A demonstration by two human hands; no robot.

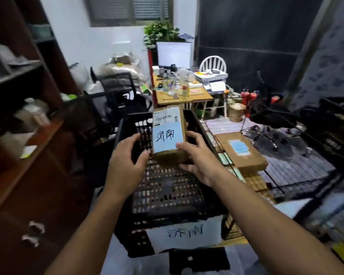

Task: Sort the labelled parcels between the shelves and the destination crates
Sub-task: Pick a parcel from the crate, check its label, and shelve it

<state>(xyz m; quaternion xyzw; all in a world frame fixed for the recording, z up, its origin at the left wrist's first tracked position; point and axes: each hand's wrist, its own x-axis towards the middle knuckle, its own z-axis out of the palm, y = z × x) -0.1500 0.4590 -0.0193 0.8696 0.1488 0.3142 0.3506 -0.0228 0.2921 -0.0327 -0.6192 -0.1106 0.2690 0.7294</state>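
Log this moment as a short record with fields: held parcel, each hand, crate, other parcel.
held parcel: cardboard box, blue label handwritten 济南, held over the crate
right hand: grip on the box's lower right edge, thumb on the label
left hand: thumb at the box's lower left corner, fingers spread, not round it
crate: black crate, paper sign on its front, writing blurred but similar
other parcel: second box, blue label, lying on the wire shelf to the right
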